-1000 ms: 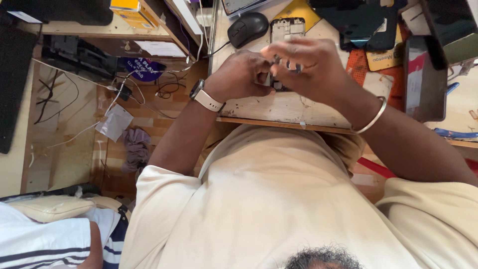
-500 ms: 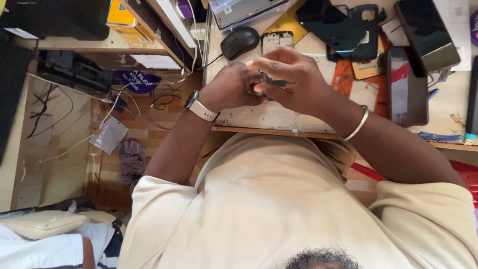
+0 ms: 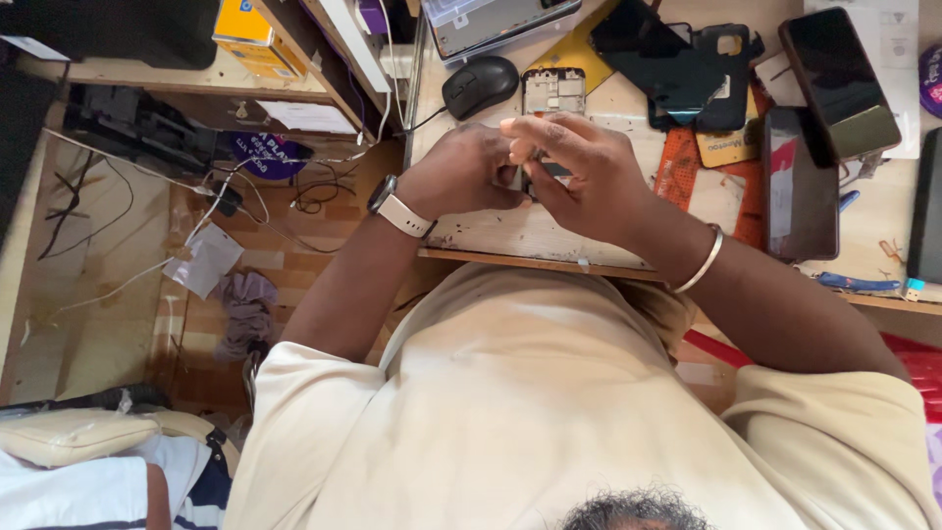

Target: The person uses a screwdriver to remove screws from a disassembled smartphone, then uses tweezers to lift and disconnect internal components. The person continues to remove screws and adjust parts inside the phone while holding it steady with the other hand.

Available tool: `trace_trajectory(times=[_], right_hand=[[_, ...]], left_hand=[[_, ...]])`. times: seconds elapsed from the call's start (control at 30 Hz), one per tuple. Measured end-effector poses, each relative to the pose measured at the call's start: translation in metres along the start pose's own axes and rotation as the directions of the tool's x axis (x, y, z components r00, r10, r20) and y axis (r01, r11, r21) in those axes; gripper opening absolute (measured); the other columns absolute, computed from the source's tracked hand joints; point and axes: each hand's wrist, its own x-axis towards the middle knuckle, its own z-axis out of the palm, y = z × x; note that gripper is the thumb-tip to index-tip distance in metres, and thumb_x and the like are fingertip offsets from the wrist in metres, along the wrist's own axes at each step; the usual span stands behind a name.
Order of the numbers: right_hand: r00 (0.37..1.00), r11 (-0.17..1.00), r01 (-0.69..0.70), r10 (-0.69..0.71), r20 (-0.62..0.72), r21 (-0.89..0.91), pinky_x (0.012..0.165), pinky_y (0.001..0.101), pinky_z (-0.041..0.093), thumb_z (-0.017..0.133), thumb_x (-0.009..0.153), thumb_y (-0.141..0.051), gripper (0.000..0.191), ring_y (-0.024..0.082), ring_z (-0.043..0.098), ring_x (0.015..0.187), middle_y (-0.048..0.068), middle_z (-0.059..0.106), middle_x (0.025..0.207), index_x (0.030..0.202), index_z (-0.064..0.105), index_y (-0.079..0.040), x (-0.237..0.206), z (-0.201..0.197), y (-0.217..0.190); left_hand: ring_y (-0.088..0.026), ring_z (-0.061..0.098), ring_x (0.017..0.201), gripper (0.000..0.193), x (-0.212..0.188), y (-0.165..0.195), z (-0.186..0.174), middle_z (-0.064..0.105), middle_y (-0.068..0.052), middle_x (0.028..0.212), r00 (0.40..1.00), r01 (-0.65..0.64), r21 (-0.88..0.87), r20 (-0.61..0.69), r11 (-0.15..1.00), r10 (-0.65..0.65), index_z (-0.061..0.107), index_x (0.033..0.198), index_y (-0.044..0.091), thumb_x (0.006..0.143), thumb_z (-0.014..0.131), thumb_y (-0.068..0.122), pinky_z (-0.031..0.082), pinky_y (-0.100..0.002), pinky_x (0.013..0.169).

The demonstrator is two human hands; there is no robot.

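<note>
Both the left hand (image 3: 461,177) and right hand (image 3: 579,177) pinch 1 small dark part (image 3: 535,180) between them; it looks light and fragile, best gripped by its edges.

— Looks like a phone repair workshop, small and cluttered.
— Signs of it?
— Wooden bench (image 3: 549,240) scuffed along its near edge, strewn with dark phones (image 3: 800,186), a stripped phone frame (image 3: 554,91) near the far edge, loose cases (image 3: 721,74).
— More?
— Computer mouse (image 3: 479,85) beside that frame, blue tool (image 3: 859,283) at the right near edge. Cables (image 3: 196,186) tangled off the bench's left side, yellow box (image 3: 245,34) on a shelf.
</note>
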Motion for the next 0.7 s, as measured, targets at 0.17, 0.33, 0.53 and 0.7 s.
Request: trace_trajectory(times=[0.17,0.33,0.53,0.7], right_hand=[[1.000,0.985,0.010,-0.010,-0.002,-0.174,0.077,0.0363,0.060,0.078,0.098,-0.003,0.047,0.027,0.072,0.092,0.016,0.069,0.109,0.141,0.058,-0.007,-0.001,0.000,0.008],[0.997,0.991,0.024,-0.014,0.074,-0.131,0.079,0.0370,0.061,0.067,0.107,-0.008,0.029,0.028,0.074,0.094,0.013,0.070,0.106,0.133,0.057,-0.002,-0.004,-0.003,0.009],[0.960,0.856,0.029,0.120,0.253,-0.515,0.064,0.0421,0.053,0.074,0.103,-0.025,0.026,0.032,0.067,0.072,0.014,0.064,0.079,0.093,0.063,-0.004,0.014,-0.018,-0.004],[0.860,0.737,0.080,0.289,0.420,-0.671,0.063,0.0429,0.055,0.081,0.091,-0.029,0.024,0.032,0.068,0.064,0.013,0.067,0.067,0.085,0.074,-0.006,0.037,-0.029,-0.008]], left_hand=[[-0.025,0.065,0.070,0.034,-0.001,0.000,-0.002,0.063,-0.003,0.077,0.999,-0.047,-0.040,-0.007,0.998,0.046,0.066,0.090,0.009,0.073,0.090,0.026,0.052,-0.040,0.066],[-0.027,0.064,0.070,0.038,0.000,0.000,-0.002,0.063,-0.005,0.077,0.999,-0.031,-0.079,-0.012,0.996,0.030,0.066,0.095,0.007,0.072,0.091,0.026,0.052,-0.040,0.065],[-0.026,0.066,0.071,0.041,0.003,0.004,-0.002,0.065,-0.005,0.077,0.998,-0.068,-0.022,-0.010,0.997,0.068,0.066,0.102,0.009,0.072,0.090,0.022,0.053,-0.041,0.067],[-0.025,0.065,0.070,0.049,0.001,0.005,0.000,0.064,-0.004,0.072,1.000,-0.026,-0.006,-0.006,1.000,0.026,0.064,0.110,0.008,0.071,0.090,0.022,0.051,-0.041,0.067]])
